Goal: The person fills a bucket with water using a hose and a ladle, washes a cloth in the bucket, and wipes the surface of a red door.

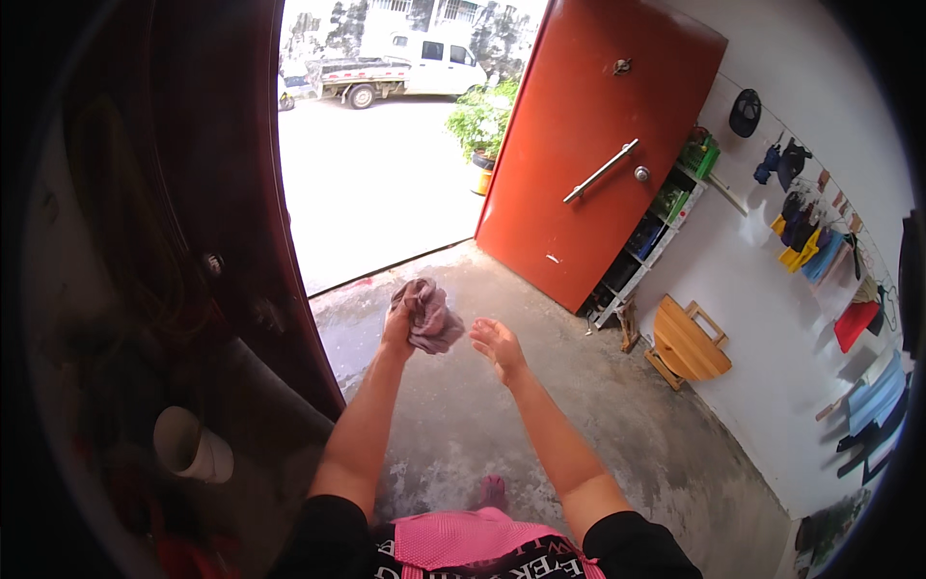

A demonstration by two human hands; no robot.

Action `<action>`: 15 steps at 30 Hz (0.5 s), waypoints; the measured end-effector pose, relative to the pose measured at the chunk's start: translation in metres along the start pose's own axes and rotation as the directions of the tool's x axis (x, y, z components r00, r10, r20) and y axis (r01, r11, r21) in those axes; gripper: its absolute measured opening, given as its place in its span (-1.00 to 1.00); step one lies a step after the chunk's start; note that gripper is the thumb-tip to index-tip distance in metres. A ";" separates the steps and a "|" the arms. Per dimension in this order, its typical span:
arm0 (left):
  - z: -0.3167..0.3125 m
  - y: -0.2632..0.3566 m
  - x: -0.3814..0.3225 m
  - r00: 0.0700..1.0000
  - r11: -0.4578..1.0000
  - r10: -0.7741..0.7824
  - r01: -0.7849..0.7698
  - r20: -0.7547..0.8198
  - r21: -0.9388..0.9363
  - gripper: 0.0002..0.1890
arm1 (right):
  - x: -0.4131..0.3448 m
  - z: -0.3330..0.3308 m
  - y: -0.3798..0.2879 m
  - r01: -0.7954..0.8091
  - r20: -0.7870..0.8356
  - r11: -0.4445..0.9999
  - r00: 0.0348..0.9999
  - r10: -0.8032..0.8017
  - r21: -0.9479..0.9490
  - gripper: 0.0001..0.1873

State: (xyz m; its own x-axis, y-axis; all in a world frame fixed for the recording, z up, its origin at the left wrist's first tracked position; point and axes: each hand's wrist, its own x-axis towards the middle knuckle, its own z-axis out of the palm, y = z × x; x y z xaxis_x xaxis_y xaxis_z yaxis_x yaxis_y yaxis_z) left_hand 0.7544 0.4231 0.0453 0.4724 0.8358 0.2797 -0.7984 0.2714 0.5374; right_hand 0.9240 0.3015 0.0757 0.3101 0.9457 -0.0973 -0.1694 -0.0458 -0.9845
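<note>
My left hand (402, 318) is closed on a crumpled mauve cloth (434, 317), held up in front of me over the concrete floor. Just right of the cloth is my right hand (499, 349), its fingers apart and bent a little, touching nothing. Beyond the hands a red door (600, 108) with a metal bar handle (602, 171) and a round lock (641, 174) stands wide open. A pink apron (470, 539) covers my front.
Dark door leaf (239, 181) at left, with a whitish bucket (194, 445) below it. A folding wooden table (691, 340) leans by the right wall, near a shelf rack (644, 253). Clothes hang along that wall. Outside are a potted plant (486, 119) and a white truck (434, 65).
</note>
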 end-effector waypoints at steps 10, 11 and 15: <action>-0.020 0.023 0.101 0.966 0.069 0.193 0.165 -0.175 0.984 -0.70 | 0.157 -0.022 0.016 -0.135 0.292 0.985 0.943 0.160 -0.104 -0.74; -0.011 0.023 0.112 0.983 -0.140 0.139 0.135 -0.116 0.981 -0.70 | 0.180 -0.020 0.012 -0.126 0.329 0.986 0.932 0.155 -0.106 -0.76; -0.022 0.001 0.182 0.880 0.265 0.218 0.363 -0.422 0.893 -0.74 | 0.256 -0.042 0.010 -0.182 0.405 0.979 0.892 0.202 -0.089 -0.71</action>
State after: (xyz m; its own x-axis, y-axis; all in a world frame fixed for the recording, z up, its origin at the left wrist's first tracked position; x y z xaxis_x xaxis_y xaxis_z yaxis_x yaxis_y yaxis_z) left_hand 0.8313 0.5861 0.0787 0.0839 0.9961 0.0277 0.2935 -0.0513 0.9546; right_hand 1.0414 0.5299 0.0352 -0.1364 0.9644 -0.2266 -0.1393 -0.2451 -0.9594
